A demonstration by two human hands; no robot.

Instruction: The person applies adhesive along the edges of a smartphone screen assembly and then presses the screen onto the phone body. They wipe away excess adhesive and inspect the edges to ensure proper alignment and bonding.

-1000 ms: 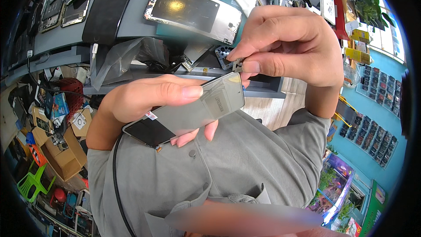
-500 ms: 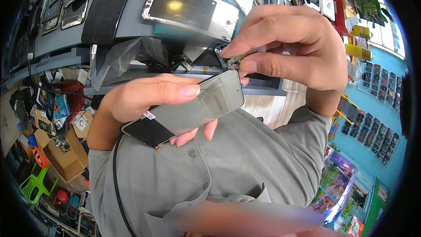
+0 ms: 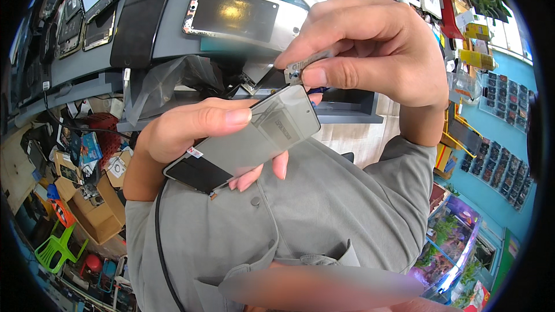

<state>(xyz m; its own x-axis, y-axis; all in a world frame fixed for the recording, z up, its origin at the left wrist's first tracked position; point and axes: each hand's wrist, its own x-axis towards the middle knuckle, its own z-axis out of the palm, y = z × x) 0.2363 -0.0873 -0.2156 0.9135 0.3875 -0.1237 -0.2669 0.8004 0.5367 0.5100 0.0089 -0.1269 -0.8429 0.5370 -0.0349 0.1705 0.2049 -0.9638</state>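
Note:
A thin phone screen panel (image 3: pixel 243 153) lies tilted across my left hand (image 3: pixel 185 124), gripped with the thumb on top and the fingertips under its lower edge. Its face is grey and reflective with a black band at the lower left, a small white-and-red sticker and a short flex tab. Just above the panel's upper right end, my right hand (image 3: pixel 381 52) pinches a thin metal razor blade (image 3: pixel 296 73) between thumb and forefinger. The blade is close to the panel's edge; whether they touch I cannot tell.
On the grey bench (image 3: pixel 173 37) ahead rests a phone mid-frame (image 3: pixel 237 16) over a teal mat, with a black phone panel (image 3: pixel 141 20) to its left. A clear plastic bag (image 3: pixel 165 84) and an open drawer (image 3: pixel 347 107) sit below. Cardboard boxes (image 3: pixel 104 214) stand at left.
My right hand has shifted slightly left, and the razor blade has turned so that more of its flat face shows. My left hand keeps its grip on the screen panel.

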